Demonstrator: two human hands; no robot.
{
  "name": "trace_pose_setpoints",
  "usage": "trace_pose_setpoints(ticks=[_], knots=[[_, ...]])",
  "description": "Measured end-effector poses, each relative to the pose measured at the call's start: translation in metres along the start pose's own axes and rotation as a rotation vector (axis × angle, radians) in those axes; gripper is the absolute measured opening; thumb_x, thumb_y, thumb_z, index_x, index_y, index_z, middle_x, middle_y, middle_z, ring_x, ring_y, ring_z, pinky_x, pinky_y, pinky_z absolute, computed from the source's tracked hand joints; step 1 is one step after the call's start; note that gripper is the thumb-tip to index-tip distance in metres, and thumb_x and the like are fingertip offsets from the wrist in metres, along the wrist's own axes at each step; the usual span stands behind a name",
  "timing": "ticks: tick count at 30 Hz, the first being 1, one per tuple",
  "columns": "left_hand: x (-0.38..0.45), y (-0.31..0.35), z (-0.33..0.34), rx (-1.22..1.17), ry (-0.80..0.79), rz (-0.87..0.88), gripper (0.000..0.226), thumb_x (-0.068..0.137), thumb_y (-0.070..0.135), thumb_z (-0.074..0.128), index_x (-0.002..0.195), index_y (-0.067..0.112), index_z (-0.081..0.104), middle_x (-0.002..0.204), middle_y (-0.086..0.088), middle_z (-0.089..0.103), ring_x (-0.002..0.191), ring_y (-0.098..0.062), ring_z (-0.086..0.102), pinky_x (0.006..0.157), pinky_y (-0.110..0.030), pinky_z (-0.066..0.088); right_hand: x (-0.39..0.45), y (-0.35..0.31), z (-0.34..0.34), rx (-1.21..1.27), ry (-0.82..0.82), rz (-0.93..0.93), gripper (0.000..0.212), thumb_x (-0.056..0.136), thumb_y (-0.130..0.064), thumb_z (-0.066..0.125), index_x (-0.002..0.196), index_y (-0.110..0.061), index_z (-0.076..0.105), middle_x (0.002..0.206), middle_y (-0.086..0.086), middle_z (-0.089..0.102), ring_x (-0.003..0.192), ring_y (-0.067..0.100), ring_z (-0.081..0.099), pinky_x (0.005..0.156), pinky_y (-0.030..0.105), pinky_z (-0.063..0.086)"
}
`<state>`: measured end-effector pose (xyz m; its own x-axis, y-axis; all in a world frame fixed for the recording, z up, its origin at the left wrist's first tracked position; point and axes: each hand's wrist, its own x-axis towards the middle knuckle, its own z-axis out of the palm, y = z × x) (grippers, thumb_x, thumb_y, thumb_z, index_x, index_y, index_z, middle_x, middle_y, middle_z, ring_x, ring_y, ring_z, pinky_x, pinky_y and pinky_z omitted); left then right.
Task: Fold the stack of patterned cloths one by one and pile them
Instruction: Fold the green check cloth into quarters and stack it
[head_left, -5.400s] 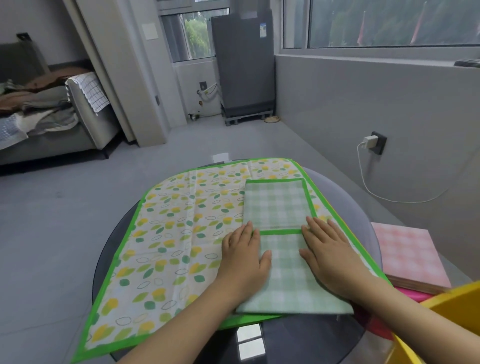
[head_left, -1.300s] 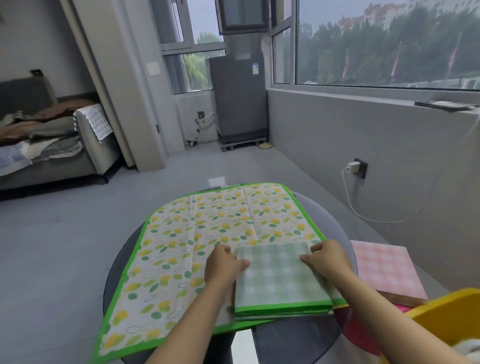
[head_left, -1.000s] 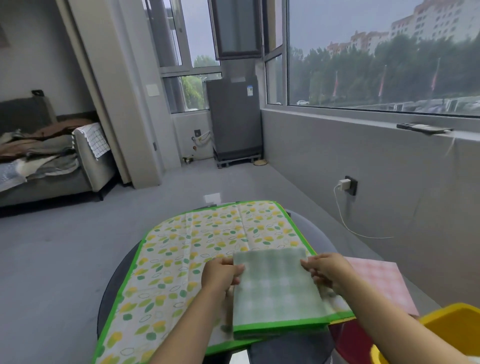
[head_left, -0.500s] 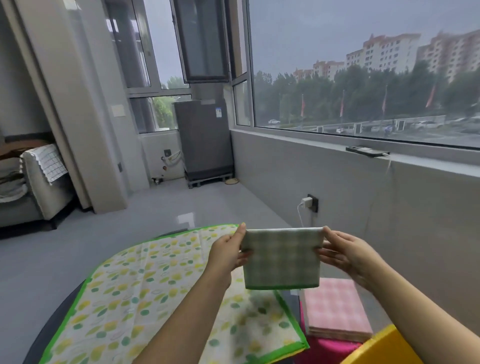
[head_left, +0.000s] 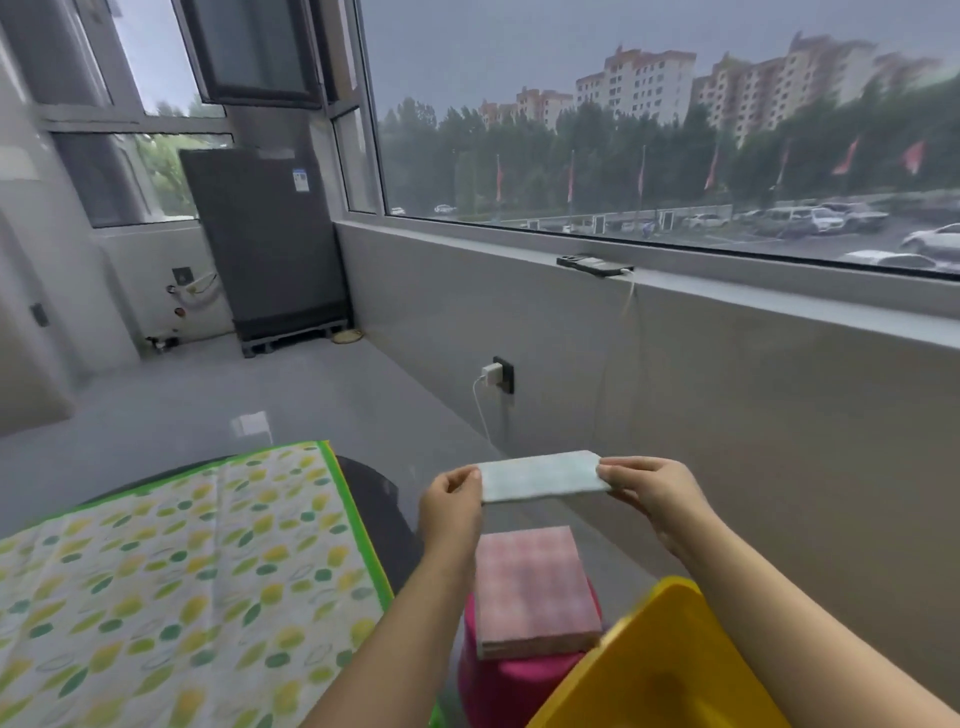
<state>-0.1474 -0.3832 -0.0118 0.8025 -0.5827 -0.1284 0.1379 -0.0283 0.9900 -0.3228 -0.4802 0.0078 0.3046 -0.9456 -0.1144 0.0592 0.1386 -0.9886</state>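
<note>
A folded green checked cloth (head_left: 540, 475) hangs in the air, held nearly flat between both hands. My left hand (head_left: 451, 501) pinches its left edge and my right hand (head_left: 647, 491) pinches its right edge. Below it lies a pile of folded cloths with a pink checked cloth (head_left: 530, 582) on top, resting on a magenta stool (head_left: 511, 680). The held cloth is above and slightly beyond that pile. A leaf-patterned cloth with a green border (head_left: 182, 582) lies spread flat on the dark round table (head_left: 382, 512) to the left.
A yellow plastic bin (head_left: 654, 670) stands at the lower right beside the stool. A grey wall with a socket and charger (head_left: 496, 373) runs along the right, under a wide window sill carrying a phone (head_left: 592, 264). A dark appliance (head_left: 265, 249) stands at the back.
Both hands finished the fold, lifted the green checked cloth off the table and carried it right, over the pink pile. It tipped from hanging upright to nearly flat. My view turned right.
</note>
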Motion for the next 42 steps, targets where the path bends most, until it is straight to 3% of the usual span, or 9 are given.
trace_pose_setpoints(ticks=[7, 14, 17, 23, 28, 31, 34, 37, 42], knots=[[0.011, -0.058, 0.050, -0.057, 0.149, -0.098, 0.027, 0.089, 0.006, 0.058, 0.116, 0.011, 0.061, 0.119, -0.004, 0.064, 0.108, -0.020, 0.061, 0.096, -0.032, 0.048, 0.041, 0.039, -0.022, -0.121, 0.097, -0.001, 0.019, 0.074, 0.000, 0.073, 0.088, -0.012, 0.070, 0.091, 0.008, 0.070, 0.081, 0.018, 0.065, 0.081, 0.029, 0.051], [0.016, -0.103, 0.068, -0.016, 0.222, -0.104, 0.038, 0.095, 0.003, 0.047, 0.130, 0.015, 0.053, 0.134, 0.003, 0.053, 0.125, -0.017, 0.050, 0.101, -0.026, 0.041, 0.067, 0.091, -0.023, -0.181, 0.073, 0.047, 0.030, 0.076, 0.006, 0.068, 0.101, -0.012, 0.067, 0.098, 0.004, 0.066, 0.079, 0.012, 0.061, 0.066, 0.016, 0.050], [0.022, -0.128, 0.064, 0.072, 0.226, -0.029, 0.038, 0.097, 0.005, 0.043, 0.131, 0.020, 0.052, 0.136, 0.006, 0.050, 0.129, -0.013, 0.045, 0.099, -0.019, 0.033, 0.068, 0.118, -0.017, -0.239, 0.056, 0.009, 0.030, 0.079, 0.006, 0.065, 0.105, -0.010, 0.065, 0.098, 0.002, 0.063, 0.084, 0.012, 0.058, 0.053, 0.003, 0.044], [0.032, -0.197, 0.041, 0.298, 0.169, -0.059, 0.040, 0.096, 0.007, 0.047, 0.130, 0.026, 0.053, 0.134, 0.003, 0.048, 0.130, -0.017, 0.040, 0.108, -0.033, 0.034, 0.068, 0.185, -0.017, -0.370, 0.010, 0.107, 0.027, 0.081, 0.000, 0.066, 0.104, -0.016, 0.064, 0.105, 0.005, 0.064, 0.098, 0.018, 0.057, 0.073, 0.023, 0.044], [0.028, -0.225, 0.025, 0.437, 0.118, -0.052, 0.038, 0.095, 0.008, 0.050, 0.130, 0.020, 0.054, 0.135, -0.001, 0.047, 0.128, -0.020, 0.042, 0.103, -0.032, 0.036, 0.064, 0.218, -0.019, -0.524, -0.025, 0.159, 0.027, 0.083, -0.004, 0.065, 0.109, -0.011, 0.065, 0.083, 0.002, 0.058, 0.086, 0.012, 0.056, 0.056, 0.007, 0.040], [0.032, -0.226, 0.022, 0.476, 0.099, -0.039, 0.035, 0.094, 0.010, 0.051, 0.128, 0.018, 0.055, 0.133, -0.002, 0.049, 0.125, -0.020, 0.046, 0.096, -0.024, 0.035, 0.064, 0.224, -0.016, -0.578, -0.018, 0.139, 0.025, 0.083, -0.008, 0.065, 0.108, -0.013, 0.065, 0.082, 0.012, 0.062, 0.094, 0.021, 0.060, 0.062, 0.015, 0.039], [0.034, -0.229, 0.019, 0.523, 0.075, -0.018, 0.036, 0.094, 0.011, 0.053, 0.129, 0.015, 0.056, 0.131, -0.004, 0.049, 0.123, -0.021, 0.048, 0.093, -0.021, 0.033, 0.066, 0.227, -0.012, -0.657, -0.013, 0.106, 0.026, 0.083, -0.010, 0.066, 0.109, -0.014, 0.065, 0.068, -0.007, 0.052, 0.087, 0.014, 0.053, 0.058, 0.016, 0.032], [0.034, -0.233, 0.016, 0.547, 0.066, -0.006, 0.036, 0.094, 0.011, 0.054, 0.130, 0.014, 0.056, 0.132, -0.006, 0.049, 0.124, -0.022, 0.048, 0.095, -0.023, 0.036, 0.068, 0.230, -0.011, -0.725, -0.018, 0.082, 0.027, 0.083, -0.010, 0.066, 0.110, -0.014, 0.065, 0.068, -0.017, 0.044, 0.084, 0.012, 0.050, 0.059, 0.013, 0.029], [0.035, -0.237, 0.017, 0.565, 0.043, -0.005, 0.039, 0.095, 0.012, 0.052, 0.134, 0.013, 0.052, 0.126, -0.006, 0.046, 0.118, -0.018, 0.048, 0.091, -0.020, 0.036, 0.068, 0.235, -0.009, -0.781, -0.015, 0.070, 0.031, 0.084, -0.007, 0.065, 0.114, -0.010, 0.064, 0.082, -0.009, 0.051, 0.091, 0.012, 0.050, 0.065, 0.010, 0.029]])
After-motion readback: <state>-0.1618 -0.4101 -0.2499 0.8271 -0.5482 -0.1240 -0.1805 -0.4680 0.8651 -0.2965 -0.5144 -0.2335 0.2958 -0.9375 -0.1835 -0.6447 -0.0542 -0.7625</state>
